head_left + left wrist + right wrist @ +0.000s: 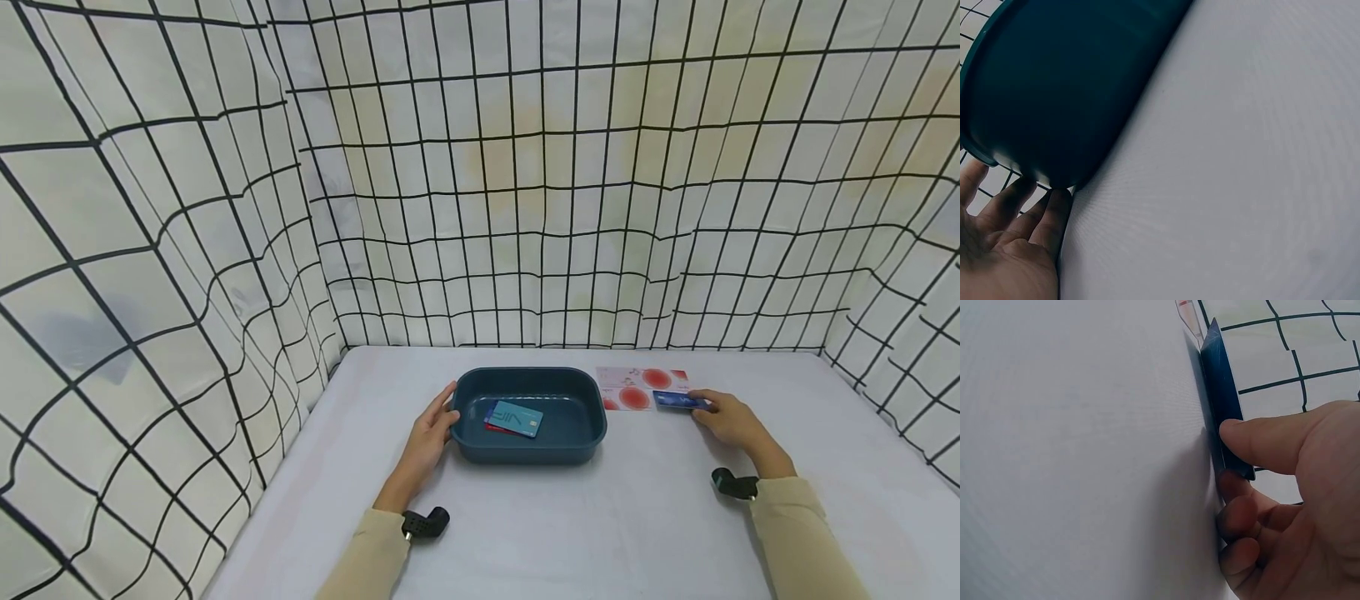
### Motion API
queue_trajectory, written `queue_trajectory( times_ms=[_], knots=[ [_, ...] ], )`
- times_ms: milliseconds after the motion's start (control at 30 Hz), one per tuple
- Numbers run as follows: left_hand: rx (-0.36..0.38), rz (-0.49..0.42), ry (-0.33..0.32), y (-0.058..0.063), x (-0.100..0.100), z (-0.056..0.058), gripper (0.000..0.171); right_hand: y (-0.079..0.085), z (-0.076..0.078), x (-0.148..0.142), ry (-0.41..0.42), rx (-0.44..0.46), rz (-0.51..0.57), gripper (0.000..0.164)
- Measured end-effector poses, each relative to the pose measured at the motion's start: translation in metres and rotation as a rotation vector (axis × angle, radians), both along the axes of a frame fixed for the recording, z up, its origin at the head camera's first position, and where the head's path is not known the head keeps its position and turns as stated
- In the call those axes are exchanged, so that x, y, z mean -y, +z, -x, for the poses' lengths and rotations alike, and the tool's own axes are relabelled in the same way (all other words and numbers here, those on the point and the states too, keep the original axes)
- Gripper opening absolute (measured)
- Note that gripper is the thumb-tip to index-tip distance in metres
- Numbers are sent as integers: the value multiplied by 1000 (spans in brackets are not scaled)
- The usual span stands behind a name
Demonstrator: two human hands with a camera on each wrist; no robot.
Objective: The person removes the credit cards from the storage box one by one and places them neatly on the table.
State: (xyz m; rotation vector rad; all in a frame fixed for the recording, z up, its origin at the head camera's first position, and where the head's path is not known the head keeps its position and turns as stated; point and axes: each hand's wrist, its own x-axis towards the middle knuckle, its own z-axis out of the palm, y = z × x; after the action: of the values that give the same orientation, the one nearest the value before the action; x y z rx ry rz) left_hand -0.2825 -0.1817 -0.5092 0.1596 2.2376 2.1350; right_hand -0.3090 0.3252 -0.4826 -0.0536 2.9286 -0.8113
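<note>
A dark teal plastic basin (525,456) stands on the white table. Inside it lie a few overlapping cards, a light teal card (514,418) on top with red and blue edges peeking out below. My left hand (429,432) rests against the basin's left end, fairly straight fingers touching its wall; the left wrist view shows the fingertips (1054,199) right at the side. To the right of the basin, my right hand (731,423) pinches the near right end of a blue card (672,400). In the right wrist view the thumb (1254,439) lies on the card's face, its far end tilted close over the table.
Pale printed sheets with red circles (634,397) lie between the basin and the blue card. A black grid net (540,229) before white cloth rises along the back and both sides of the white table (570,533). Each wrist wears a small black camera (426,523).
</note>
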Motion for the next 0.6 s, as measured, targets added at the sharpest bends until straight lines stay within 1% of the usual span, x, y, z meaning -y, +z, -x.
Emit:
queue_trajectory(
  times_ms=[133, 367, 600],
  knots=[
    [0, 1, 3, 0, 0, 0, 52, 1, 1, 0, -6, 6, -9, 48],
    [-5, 6, 5, 1, -1, -1, 52, 0, 1, -2, 18, -39, -10, 47],
    [0, 14, 11, 0, 0, -1, 52, 0, 2, -2, 22, -42, 2, 44]
  ],
)
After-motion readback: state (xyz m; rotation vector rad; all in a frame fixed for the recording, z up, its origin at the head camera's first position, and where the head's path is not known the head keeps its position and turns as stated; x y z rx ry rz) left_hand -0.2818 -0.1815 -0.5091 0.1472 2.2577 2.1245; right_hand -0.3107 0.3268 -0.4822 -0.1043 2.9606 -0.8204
